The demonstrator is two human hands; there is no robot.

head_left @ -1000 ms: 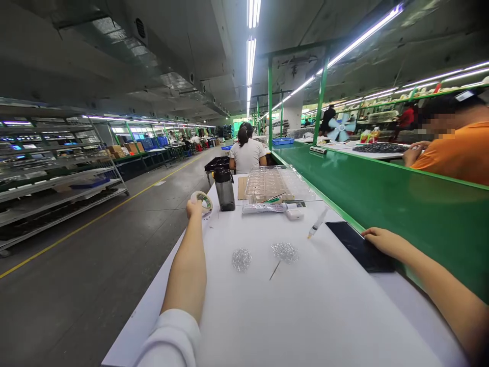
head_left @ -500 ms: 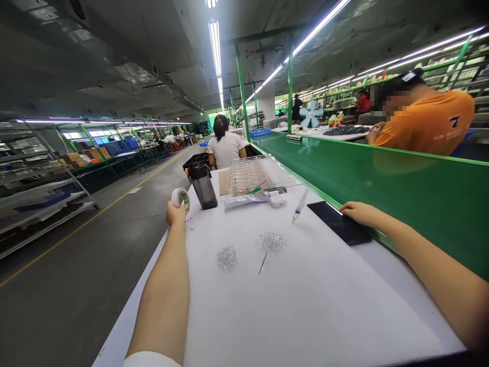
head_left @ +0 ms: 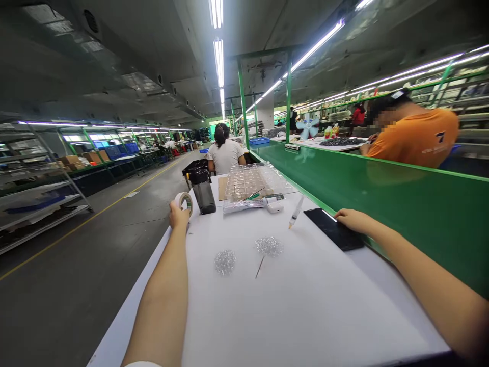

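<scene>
The left hand (head_left: 179, 216) is curled closed around a roll of white adhesive tape (head_left: 184, 202), gripping its lower rim, with the roll standing upright just above the fingers. This hand sits near the far left edge of the white bench (head_left: 244, 316), just beside a dark drinking bottle (head_left: 204, 197).

The right hand (head_left: 353, 220) lies nearly flat with its fingers loosely extended and grips nothing. Its fingertips touch a flat, glossy black panel (head_left: 332, 229), close to the green partition (head_left: 401, 204).

Between the hands, two small heaps of clear rhinestones (head_left: 225, 262) sit apart on the white surface, with a thin needle (head_left: 260, 266) just below the right-hand heap. A syringe (head_left: 295, 212) lies just beyond them, near the black panel. Further along are a crumpled foil-wrapped tube (head_left: 244, 205) and a clear plastic compartment tray (head_left: 248, 182). A co-worker in a white shirt (head_left: 225, 156) sits farther along the bench.
</scene>
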